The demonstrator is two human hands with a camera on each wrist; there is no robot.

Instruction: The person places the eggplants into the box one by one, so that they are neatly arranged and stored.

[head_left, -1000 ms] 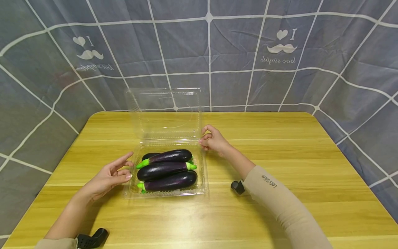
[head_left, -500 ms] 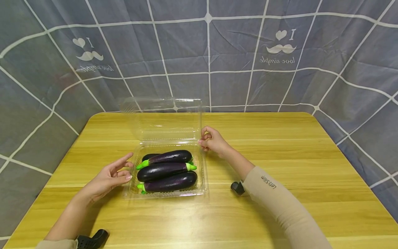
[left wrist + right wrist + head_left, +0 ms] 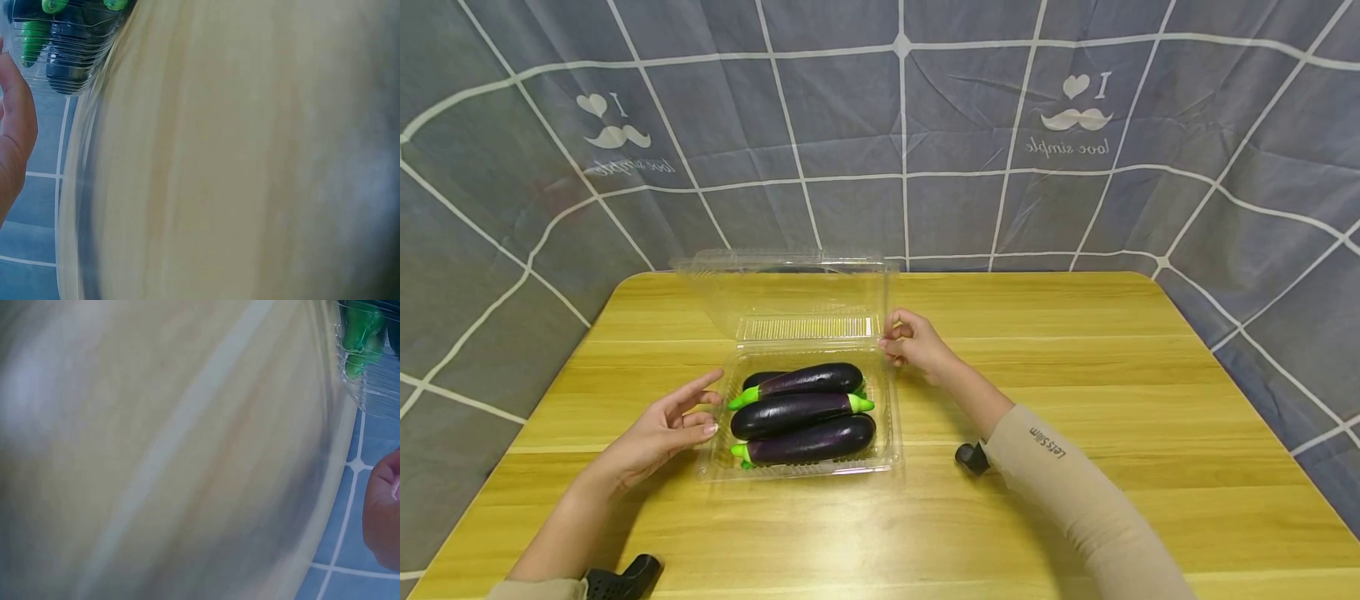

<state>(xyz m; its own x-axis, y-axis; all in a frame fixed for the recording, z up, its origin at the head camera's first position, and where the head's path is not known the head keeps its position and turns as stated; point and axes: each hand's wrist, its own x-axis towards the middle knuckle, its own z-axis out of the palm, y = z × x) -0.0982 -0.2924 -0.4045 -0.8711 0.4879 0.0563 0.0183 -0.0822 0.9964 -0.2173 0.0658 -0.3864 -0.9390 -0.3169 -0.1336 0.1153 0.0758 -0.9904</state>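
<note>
A clear plastic clamshell box (image 3: 808, 472) lies on the table in the head view, its hinged lid (image 3: 808, 287) raised at the back and tilted toward me. Several dark purple eggplants (image 3: 801, 414) with green stem ends are stacked inside. At the box's left side is my left hand (image 3: 673, 425), fingers spread loosely and thumb tip at the rim. My right hand (image 3: 917, 343) pinches the right edge near the hinge between thumb and curled fingers. Each wrist view catches only part of a hand and one end of the box.
The box rests on a wooden table (image 3: 1075, 367) with rounded far corners. Behind and around it hangs a grey curtain (image 3: 970, 108) with white lines. Black wrist-worn pieces (image 3: 625, 577) show near both sleeves.
The lid has swung forward and down, its top edge sinking lower in the head view. Both hands and the eggplants stay nearly where they were.
</note>
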